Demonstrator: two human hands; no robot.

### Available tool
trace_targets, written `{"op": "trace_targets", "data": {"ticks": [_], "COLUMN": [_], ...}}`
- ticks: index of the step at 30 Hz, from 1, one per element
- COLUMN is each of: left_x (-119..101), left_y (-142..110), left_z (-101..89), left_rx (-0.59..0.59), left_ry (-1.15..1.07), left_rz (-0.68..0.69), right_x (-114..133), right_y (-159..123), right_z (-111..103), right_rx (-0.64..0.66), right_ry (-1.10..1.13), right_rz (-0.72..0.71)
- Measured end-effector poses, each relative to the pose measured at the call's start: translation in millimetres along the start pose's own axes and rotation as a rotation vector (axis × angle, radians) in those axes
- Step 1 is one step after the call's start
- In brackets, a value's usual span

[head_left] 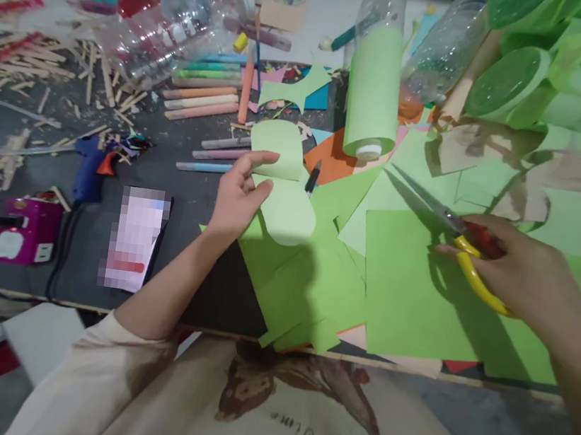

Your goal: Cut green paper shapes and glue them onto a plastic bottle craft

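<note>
Paper cutout, pale green and rounded at its lower end, lies at the centre of the frame, over brighter green sheets on the dark surface. I cannot tell whether its upper flap is folded over or a separate piece. My left grip touches it at the left, thumb and forefinger slightly apart along the crease or seam; whether they pinch, I cannot tell. My right grip is closed round the red and yellow handles of the scissors, blades nearly together and aimed at the upper left, clear of the cutout.

Handling, in my judgement: the paper is very light, flexible and easily creased or torn. Flat pieces may slide over one another. Best hold is a light pinch at the outer edge, away from the crease. The scissors are rigid and moderately heavy; hold them by the loops only, points away from the left fingers and the green-wrapped bottle.
</note>
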State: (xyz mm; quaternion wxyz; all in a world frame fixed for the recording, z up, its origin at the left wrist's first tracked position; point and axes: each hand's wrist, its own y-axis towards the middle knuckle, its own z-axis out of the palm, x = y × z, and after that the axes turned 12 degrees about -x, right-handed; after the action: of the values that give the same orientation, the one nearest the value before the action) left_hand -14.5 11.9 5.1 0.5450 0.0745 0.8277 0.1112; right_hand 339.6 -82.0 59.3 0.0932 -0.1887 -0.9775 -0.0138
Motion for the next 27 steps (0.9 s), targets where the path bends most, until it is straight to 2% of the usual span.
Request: {"op": "trace_targets", "data": {"ticks": [4,8,10,13,16,18,20,23,27], "left_x": [-5,-4,-2,0,2,3,5,6,8], "left_y": [2,3,2,1,1,2,4,6,5], "left_z": [1.1,2.3,2.8,3.4,4.1,4.9,5.8,6.3,4.9], "left_rx": [-0.028,-0.053,-0.078,-0.089,-0.092,-0.1,-0.097,-0.062,-0.038], "left_ry": [-0.004,-0.06,-0.102,-0.176,-0.175,-0.156,-0.165,-0.226,-0.229], "left_rz": [-0.028,-0.005,0.01,-0.007,0.005,0.032,0.031,-0.01,-0.044], "right_x": [-17,-19,-14,-1,20,35,47,60,67], "right_y": [9,19,21,19,7,-2,-9,-10,-1], "right_z": [5,7,7,8,11,15,23,37,52], "right_rx": [-0.057,-0.104,-0.12,-0.139,-0.298,-0.342,-0.263,-0.171,-0.211], "right_ry": [0.095,0.113,0.08,-0.086,-0.185,-0.036,0.165,0.303,0.33], "right_rz": [-0.07,-0.17,-0.221,-0.262,-0.313,-0.42,-0.504,-0.53,-0.484]}}
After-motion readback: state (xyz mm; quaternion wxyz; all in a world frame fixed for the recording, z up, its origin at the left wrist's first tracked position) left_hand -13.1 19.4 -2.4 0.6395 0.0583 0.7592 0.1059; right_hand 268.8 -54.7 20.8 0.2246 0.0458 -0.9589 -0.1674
